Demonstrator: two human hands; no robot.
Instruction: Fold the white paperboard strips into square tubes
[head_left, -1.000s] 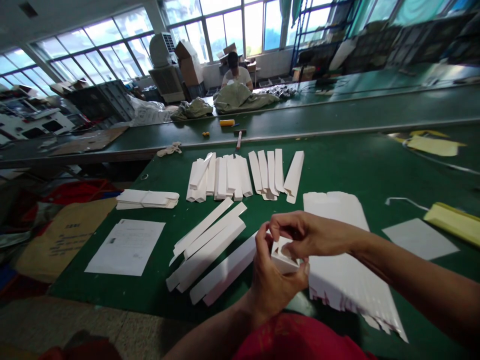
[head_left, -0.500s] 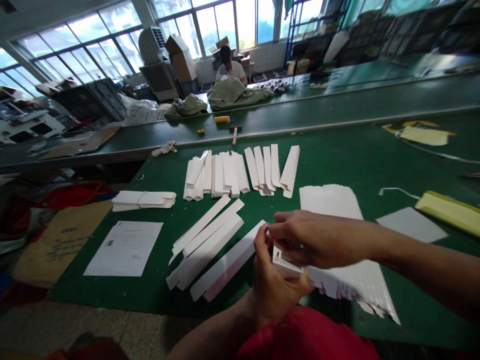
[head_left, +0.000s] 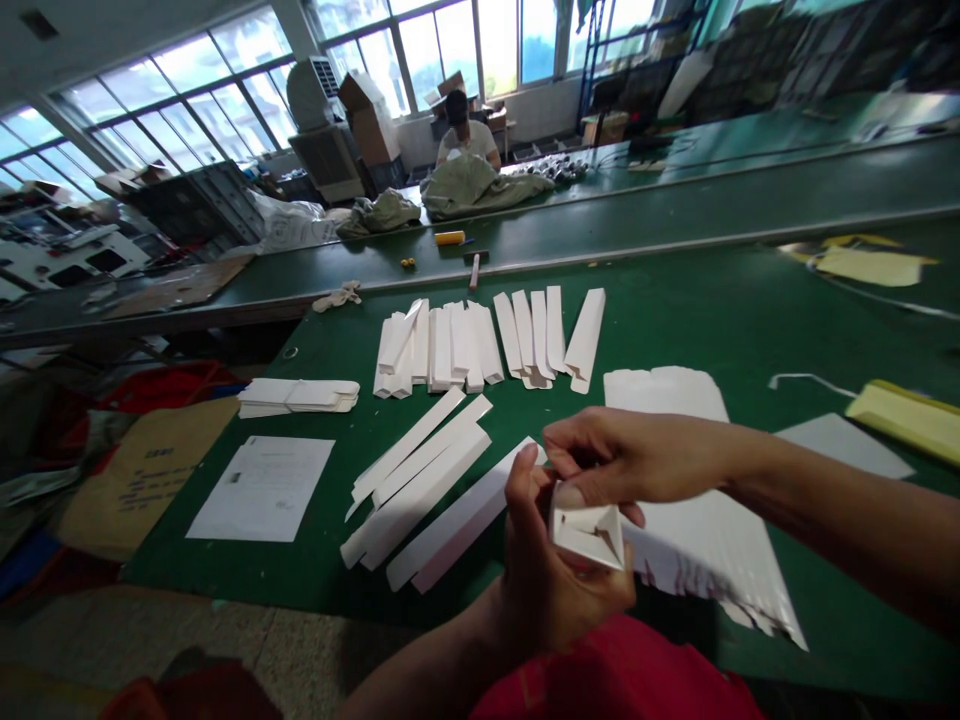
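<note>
My left hand (head_left: 551, 570) is wrapped round the near end of a long white folded carton (head_left: 589, 530), whose triangular open end faces me. My right hand (head_left: 637, 460) reaches in from the right and pinches a flap at the top of that same end. Just left of the hands, several folded white cartons (head_left: 420, 480) lie slanted on the green table (head_left: 690, 320). Under and to the right of my hands lies a stack of flat white carton blanks (head_left: 705, 540).
A row of finished white cartons (head_left: 480, 345) lies further back, with a flat bundle (head_left: 300, 396) and a printed sheet (head_left: 262, 487) at the left. Yellow pieces (head_left: 904, 418) and a white sheet (head_left: 847, 445) lie at the right. A person (head_left: 466, 135) sits at a far table.
The carton's end has turned toward me, showing its triangular opening. My right hand has shifted slightly up and its fingers now pinch the top flap.
</note>
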